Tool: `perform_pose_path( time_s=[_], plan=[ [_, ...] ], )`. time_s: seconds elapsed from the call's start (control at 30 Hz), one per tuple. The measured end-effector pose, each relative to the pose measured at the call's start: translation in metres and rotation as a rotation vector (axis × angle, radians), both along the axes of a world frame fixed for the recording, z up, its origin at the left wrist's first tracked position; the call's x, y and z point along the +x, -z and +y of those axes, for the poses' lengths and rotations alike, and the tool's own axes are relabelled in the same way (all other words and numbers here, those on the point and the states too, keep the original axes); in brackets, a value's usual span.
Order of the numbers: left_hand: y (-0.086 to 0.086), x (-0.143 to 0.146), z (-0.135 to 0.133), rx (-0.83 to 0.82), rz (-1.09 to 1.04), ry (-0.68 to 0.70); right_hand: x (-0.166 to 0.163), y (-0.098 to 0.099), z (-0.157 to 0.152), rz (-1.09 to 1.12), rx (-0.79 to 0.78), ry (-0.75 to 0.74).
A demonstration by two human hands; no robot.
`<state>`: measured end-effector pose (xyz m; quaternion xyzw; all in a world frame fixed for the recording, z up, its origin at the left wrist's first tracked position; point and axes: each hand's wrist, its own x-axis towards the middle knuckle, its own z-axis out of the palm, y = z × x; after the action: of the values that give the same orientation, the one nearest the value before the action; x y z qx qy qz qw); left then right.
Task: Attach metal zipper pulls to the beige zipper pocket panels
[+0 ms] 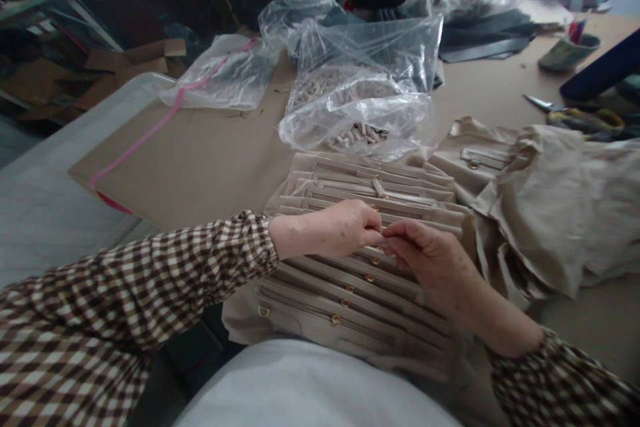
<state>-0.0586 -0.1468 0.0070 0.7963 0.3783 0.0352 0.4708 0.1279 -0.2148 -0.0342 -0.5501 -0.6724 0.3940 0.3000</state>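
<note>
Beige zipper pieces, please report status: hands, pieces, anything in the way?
Left hand and right hand pinch together over the stacked beige zipper pieces; what they pinch is too small to tell. Clear plastic bag lies behind the stack, not blocking.

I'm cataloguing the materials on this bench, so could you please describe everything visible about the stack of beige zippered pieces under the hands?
The stack of beige zippered pieces looks like fabric panels, overlapped in a fanned row running away from the person. Each shows a zipper strip with a small gold-coloured pull. It lies flat on the brown table, its near end at the person's lap. The left hand and right hand meet over its middle, fingertips pinched together.
</note>
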Motion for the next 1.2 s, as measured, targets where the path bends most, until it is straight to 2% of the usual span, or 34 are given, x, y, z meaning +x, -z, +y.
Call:
perform_pose_path(
  time_s=[0.1, 0.2, 0.37, 0.6, 0.73, 0.93, 1.03, 1.1, 1.13, 1.2],
  plan=[
    [-0.003, 0.002, 0.0, 0.202, 0.11, 0.052, 0.005, 0.0, 0.001, -0.213, 0.118, -0.099],
    [-0.004, 0.004, 0.001, 0.296, 0.171, 0.117, 0.009, 0.002, 0.004, -0.34, 0.107, -0.15],
    [-0.003, 0.004, 0.003, 0.302, 0.188, 0.193, 0.01, 0.009, 0.008, -0.398, 0.035, -0.201],
    [-0.003, 0.008, 0.0, 0.28, 0.251, 0.128, 0.008, 0.016, 0.009, -0.473, 0.049, -0.184],
    [-0.001, 0.01, -0.004, 0.323, 0.319, 0.156, 0.005, 0.014, 0.009, -0.527, 0.061, -0.21],
    [0.004, 0.007, -0.006, 0.323, 0.349, 0.101, 0.002, 0.009, 0.008, -0.594, 0.048, -0.217],
    [0.0, 0.003, -0.002, 0.305, 0.324, 0.051, 0.003, 0.006, 0.009, -0.576, 0.063, -0.229],
    [-0.004, -0.001, 0.001, 0.233, 0.206, 0.02, 0.004, 0.002, 0.011, -0.491, 0.094, -0.2],
    [-0.006, -0.003, 0.003, 0.15, 0.118, -0.005, 0.003, 0.0, 0.013, -0.426, 0.104, -0.162],
    [-0.009, -0.007, 0.004, -0.139, -0.086, -0.093, -0.001, -0.006, 0.016, -0.213, 0.088, -0.078]
  ],
)
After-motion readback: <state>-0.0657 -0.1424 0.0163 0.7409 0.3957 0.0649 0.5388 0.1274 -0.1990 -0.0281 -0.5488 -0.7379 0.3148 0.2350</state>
